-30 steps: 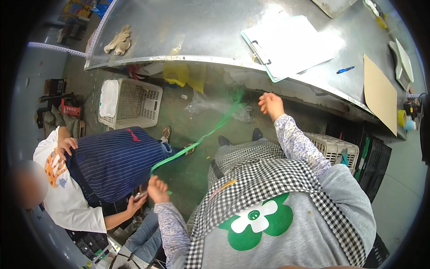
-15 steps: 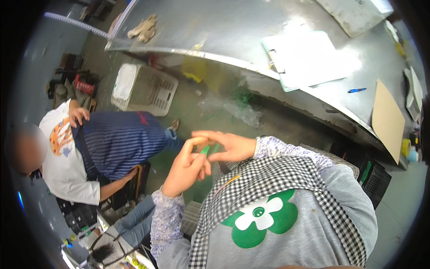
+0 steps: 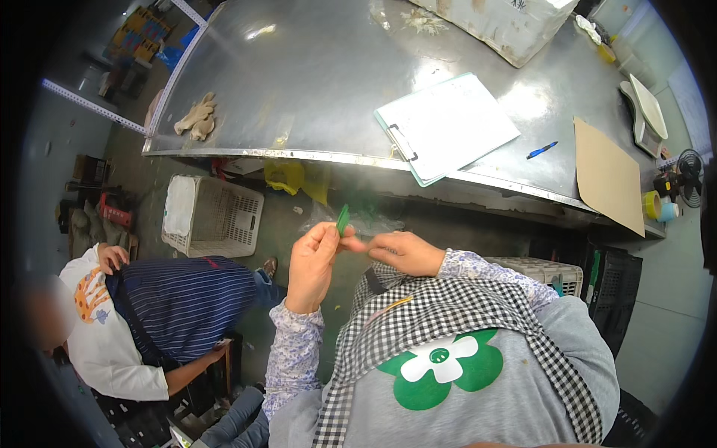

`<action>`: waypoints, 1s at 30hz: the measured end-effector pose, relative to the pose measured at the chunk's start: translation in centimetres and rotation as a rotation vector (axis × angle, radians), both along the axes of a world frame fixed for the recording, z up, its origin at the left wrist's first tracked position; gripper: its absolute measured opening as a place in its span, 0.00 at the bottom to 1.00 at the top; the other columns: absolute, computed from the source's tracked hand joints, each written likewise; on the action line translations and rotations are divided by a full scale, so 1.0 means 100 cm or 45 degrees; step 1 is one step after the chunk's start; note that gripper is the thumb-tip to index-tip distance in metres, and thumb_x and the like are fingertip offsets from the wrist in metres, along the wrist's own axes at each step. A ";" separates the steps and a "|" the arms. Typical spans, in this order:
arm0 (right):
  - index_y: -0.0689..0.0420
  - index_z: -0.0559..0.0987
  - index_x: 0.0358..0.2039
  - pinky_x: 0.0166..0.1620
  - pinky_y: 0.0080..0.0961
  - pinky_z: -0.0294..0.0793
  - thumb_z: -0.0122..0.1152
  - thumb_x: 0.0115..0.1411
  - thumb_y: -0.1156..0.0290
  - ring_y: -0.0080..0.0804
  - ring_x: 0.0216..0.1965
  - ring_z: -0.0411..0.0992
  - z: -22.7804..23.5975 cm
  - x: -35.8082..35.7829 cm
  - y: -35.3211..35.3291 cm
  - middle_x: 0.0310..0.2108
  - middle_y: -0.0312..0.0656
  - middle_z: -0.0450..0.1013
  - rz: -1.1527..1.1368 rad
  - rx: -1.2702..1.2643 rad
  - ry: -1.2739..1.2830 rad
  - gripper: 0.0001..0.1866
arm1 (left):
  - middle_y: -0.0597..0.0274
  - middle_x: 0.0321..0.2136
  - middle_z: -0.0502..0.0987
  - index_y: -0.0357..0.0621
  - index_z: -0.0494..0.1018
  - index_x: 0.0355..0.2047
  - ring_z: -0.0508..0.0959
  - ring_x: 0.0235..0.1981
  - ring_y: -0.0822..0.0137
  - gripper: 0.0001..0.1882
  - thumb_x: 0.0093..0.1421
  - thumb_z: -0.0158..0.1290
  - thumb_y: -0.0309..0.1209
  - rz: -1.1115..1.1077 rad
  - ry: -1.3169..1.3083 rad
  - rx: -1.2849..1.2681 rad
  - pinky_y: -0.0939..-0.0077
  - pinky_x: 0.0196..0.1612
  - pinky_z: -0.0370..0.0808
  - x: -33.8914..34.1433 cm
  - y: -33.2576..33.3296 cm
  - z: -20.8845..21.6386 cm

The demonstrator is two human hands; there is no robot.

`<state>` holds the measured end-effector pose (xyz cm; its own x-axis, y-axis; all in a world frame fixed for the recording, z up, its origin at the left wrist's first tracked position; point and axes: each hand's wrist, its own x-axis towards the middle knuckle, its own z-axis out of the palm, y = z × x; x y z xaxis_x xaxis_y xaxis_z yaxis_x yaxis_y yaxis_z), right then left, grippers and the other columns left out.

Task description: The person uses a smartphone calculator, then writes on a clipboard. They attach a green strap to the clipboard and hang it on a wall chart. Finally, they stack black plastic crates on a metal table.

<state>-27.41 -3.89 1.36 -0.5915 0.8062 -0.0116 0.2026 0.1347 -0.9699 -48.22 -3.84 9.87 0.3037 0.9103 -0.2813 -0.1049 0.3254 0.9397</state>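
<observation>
In front of my chest my left hand (image 3: 317, 260) is closed, pinching a small flat green piece (image 3: 343, 220) between thumb and fingers; its exact kind does not show. The green piece sticks up past the fingertips. My right hand (image 3: 411, 254) is beside it, its fingers curled and pressed together, with the fingertips close to those of the left hand. Whatever the right hand may hold is hidden.
Ahead stands a metal table (image 3: 314, 89) with a clipboard (image 3: 448, 127), a blue pen (image 3: 542, 150), gloves (image 3: 196, 118), cardboard (image 3: 606, 175) and a scale (image 3: 644, 119). A plastic crate (image 3: 237, 224) sits on the floor at left, near a co-worker in a striped apron (image 3: 187, 299).
My hands have shifted from overlapping to side by side, and the green piece now stands upright in the left hand. The view has tilted, showing more of the table.
</observation>
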 end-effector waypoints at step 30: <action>0.63 0.76 0.34 0.35 0.24 0.76 0.61 0.57 0.78 0.31 0.30 0.75 0.033 0.006 0.140 0.31 0.41 0.74 -0.412 0.213 -0.282 0.05 | 0.60 0.25 0.76 0.41 0.76 0.36 0.75 0.21 0.66 0.05 0.59 0.55 0.27 -0.121 0.540 0.805 0.76 0.24 0.70 0.025 0.155 -0.080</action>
